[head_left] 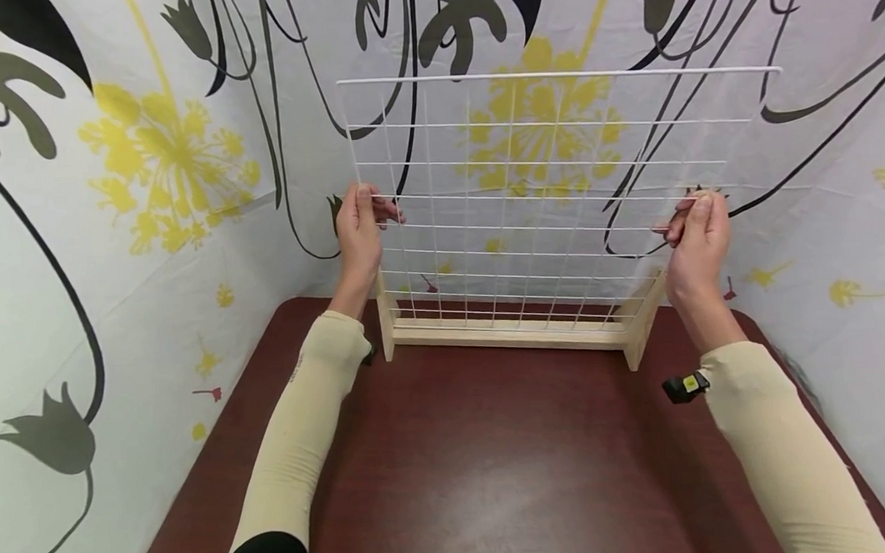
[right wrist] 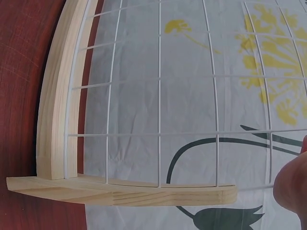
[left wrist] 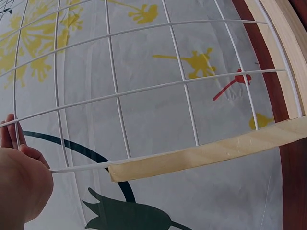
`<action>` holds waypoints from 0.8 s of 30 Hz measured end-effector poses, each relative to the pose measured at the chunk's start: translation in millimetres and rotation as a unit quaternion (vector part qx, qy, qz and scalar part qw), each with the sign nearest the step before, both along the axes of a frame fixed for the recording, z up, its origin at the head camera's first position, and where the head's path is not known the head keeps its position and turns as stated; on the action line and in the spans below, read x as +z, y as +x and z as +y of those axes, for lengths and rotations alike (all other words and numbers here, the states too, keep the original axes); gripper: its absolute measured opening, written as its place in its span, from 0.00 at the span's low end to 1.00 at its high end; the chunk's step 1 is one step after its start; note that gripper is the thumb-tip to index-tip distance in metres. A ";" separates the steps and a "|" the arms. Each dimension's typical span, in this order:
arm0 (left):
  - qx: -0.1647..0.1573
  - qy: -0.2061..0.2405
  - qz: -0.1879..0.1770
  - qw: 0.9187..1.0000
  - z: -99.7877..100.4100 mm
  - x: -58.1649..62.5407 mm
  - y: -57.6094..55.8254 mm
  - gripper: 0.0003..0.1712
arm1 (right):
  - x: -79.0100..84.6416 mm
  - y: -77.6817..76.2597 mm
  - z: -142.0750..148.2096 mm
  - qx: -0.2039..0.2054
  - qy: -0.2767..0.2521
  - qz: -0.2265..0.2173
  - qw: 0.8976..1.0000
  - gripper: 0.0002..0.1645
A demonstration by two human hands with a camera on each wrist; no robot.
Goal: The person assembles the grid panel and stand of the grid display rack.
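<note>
A white wire grid panel (head_left: 552, 74) stands in a pale wooden stand (head_left: 506, 335) with a base bar and two side posts. My left hand (head_left: 360, 239) grips the panel's left edge above the left post, thumb on the near side. On the opposite edge, my right hand (head_left: 699, 242) pinches the wire above the right post. In the left wrist view the panel's side wire runs along a wooden post (left wrist: 206, 148). The right wrist view shows the panel's lower edge along the base bar (right wrist: 55, 110), between base and post (right wrist: 168, 195).
The stand rests on a dark red-brown table (head_left: 497, 457), near its back edge. Behind and on both sides hangs white cloth (head_left: 246, 262) printed with flowers, close to the panel and arms. A small black device (head_left: 684, 386) sits at the right wrist.
</note>
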State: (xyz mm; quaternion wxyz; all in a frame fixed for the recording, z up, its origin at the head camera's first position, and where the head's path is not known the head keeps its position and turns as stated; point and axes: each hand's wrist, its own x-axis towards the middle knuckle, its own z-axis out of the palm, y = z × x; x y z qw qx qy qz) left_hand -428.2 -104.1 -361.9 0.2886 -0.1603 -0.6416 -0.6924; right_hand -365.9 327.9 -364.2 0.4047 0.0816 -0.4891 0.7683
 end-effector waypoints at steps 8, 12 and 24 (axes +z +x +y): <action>0.003 0.002 -0.004 1.000 9.2 0.2 -1.1 0.20 | 0.7 7.3 6.7 -0.003 -0.001 -0.001 1.000 0.17; 0.003 -0.005 -0.009 1.000 7.7 1.7 1.2 0.20 | 1.1 10.4 8.5 -0.019 0.026 -0.024 0.999 0.16; -0.043 -0.063 -0.047 0.996 -7.3 5.7 8.3 0.24 | 3.8 20.0 13.5 0.010 0.088 -0.085 0.992 0.17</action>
